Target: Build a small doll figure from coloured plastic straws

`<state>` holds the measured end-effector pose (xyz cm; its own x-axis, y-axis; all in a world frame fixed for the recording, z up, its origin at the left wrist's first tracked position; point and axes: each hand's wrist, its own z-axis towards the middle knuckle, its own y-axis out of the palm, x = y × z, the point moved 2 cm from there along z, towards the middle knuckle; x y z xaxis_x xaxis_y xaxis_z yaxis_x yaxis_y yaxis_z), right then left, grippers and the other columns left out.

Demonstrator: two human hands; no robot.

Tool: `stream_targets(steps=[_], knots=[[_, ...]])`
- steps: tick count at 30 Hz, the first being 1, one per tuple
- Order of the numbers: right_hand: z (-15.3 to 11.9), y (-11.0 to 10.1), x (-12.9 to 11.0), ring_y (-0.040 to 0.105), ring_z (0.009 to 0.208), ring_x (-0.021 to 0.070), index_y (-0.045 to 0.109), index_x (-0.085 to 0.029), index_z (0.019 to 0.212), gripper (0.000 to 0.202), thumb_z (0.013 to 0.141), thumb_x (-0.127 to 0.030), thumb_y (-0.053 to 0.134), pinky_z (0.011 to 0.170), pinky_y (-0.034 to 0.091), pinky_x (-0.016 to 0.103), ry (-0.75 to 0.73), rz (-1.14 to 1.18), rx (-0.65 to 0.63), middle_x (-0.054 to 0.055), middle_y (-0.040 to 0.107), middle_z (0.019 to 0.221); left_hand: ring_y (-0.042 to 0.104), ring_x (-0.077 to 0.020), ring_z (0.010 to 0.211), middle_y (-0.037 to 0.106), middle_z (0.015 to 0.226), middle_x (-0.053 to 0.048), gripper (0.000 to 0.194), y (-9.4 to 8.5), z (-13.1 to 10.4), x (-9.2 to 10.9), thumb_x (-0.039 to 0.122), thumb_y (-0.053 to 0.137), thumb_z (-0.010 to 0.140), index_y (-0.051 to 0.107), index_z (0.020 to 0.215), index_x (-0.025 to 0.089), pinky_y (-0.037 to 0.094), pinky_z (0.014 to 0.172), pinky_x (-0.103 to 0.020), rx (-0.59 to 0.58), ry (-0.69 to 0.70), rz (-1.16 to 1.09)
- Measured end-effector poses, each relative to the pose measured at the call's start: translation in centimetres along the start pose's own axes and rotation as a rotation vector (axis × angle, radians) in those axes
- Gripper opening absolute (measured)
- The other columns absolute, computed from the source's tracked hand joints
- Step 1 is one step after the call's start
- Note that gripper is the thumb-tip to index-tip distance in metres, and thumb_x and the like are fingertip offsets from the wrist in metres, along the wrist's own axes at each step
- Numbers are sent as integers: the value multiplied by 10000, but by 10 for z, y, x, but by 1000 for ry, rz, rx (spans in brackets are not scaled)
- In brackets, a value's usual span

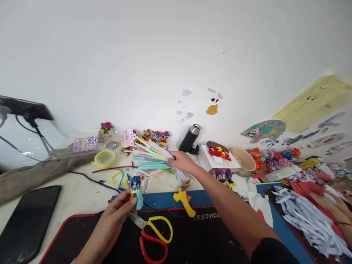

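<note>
In my left hand (118,207) is a small pipe-cleaner doll (135,190) with a blue headdress, a painted face and a light blue and orange body, pinched between thumb and fingers. My right hand (180,161) reaches forward, its fingers closed round one end of a fanned bundle of pastel pipe cleaners (151,157). Scissors (155,234) with one yellow and one red handle lie on the black mat just below the doll. A yellow glue gun (184,201) rests on the mat's back edge, beneath my right forearm and hand.
Several finished dolls (156,136) line the wall beside a tilted black thermos (189,138). A phone (30,222) and a yellow tape roll (104,159) lie left. At right, another person's hands (330,207) are near white paper strips (308,216).
</note>
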<state>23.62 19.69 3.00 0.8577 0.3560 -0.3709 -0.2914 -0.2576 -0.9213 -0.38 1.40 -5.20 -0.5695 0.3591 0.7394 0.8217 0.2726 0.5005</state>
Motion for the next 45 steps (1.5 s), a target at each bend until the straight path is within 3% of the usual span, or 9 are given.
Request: stream_targets(steps=[7,10,14,20,23,28,36,41,45], knots=[[3,-29,-6,470,681,143,669,-168,804,244,929,-375,639,660,327,247,-110,233,-88,-36,565,717,661,-214,857,744,966,-28,517,0,-2,-3,450,981,653,797,1083,230,559,763,-295,-12,-2,37],[7,-26,-3,432,668,138,648,-175,766,308,921,-440,639,641,311,249,-114,240,-143,-47,504,684,692,-256,985,769,1067,-52,501,0,-2,-2,441,960,692,792,1116,232,566,830,-311,-24,5,33],[11,-14,5,415,622,134,625,-183,724,353,943,-460,624,608,286,257,-52,104,-162,-53,453,624,704,-264,976,782,1052,-52,497,-1,-3,-2,438,962,686,792,1102,225,570,830,-313,-22,0,37],[7,-11,8,436,615,127,645,-185,738,390,983,-484,599,591,323,240,-36,12,-207,-52,480,628,698,-281,1090,787,1095,-59,559,2,-6,0,429,1001,618,800,1099,226,566,914,-307,3,-53,2],[6,-12,7,541,658,161,698,-178,818,334,984,-458,624,613,358,258,13,-90,-161,-3,608,696,706,-297,1073,783,1099,-75,572,3,-7,1,431,1001,611,801,1102,217,575,904,-334,12,-53,20],[6,-9,8,684,938,275,736,-158,1070,257,988,-386,651,751,429,306,76,-246,-18,144,747,1033,711,-294,979,778,1050,-82,536,3,-6,1,440,976,642,804,1094,210,581,818,-347,5,-27,77],[-15,-16,-9,693,940,213,654,-224,1338,406,1059,-508,570,779,445,288,21,-210,161,73,728,1130,700,-287,1038,792,1122,-73,551,5,-6,1,461,981,641,811,1114,237,563,855,-326,-41,-36,81],[-26,5,-17,697,1042,263,669,-231,1324,473,990,-566,664,823,463,314,-57,-291,18,103,700,1235,690,-324,1133,801,1145,-77,581,9,-10,5,481,997,593,817,1090,240,554,920,-348,-43,-53,94],[-27,22,-14,709,997,247,720,-211,1179,257,1006,-397,683,795,451,307,-15,-323,-51,98,717,1191,689,-354,1156,803,1151,-96,601,12,-11,9,497,993,572,819,1077,220,549,933,-376,-35,-51,125]])
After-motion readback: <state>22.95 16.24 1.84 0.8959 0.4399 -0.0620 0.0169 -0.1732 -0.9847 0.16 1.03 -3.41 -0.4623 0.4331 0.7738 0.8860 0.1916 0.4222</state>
